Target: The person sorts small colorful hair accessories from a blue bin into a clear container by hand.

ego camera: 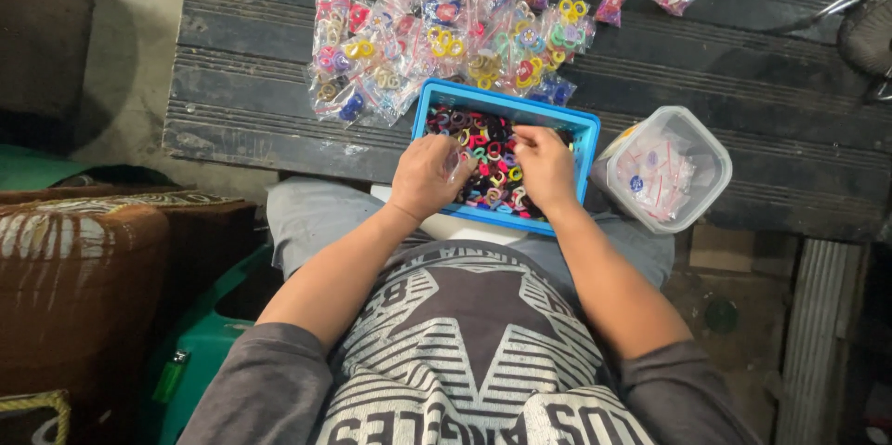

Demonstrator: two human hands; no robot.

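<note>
A person sat with a blue basket (585,129) on their lap, its far edge touching the near edge of a dark wooden bench (242,101). The basket was full of little hair ties (491,143) in many colours.

On the left, the left hand (429,176) lay over the near left part of the basket. Its fingers were curled down into the ties. I could not tell if they pinched one, because the back of the hand hid the tips.

Next to it, the right hand (546,166) sat over the near right part of the basket. Its fingers were bent too, and the tips pressed in among the ties. I could not tell what they held.

The ties looked very light, soft and stretchy. I think they would not break or slip. They were small and all mixed up, so one would be best picked by its loop with a thumb and one finger.

Behind the basket, in the middle of the bench, lay a heap of small clear bags (437,32) with ties inside. More bags spread toward the far edge.

To the right of the basket, at the near edge of the bench, stood a clear plastic tub (706,143). It held empty little bags (655,176) with red strips.
</note>
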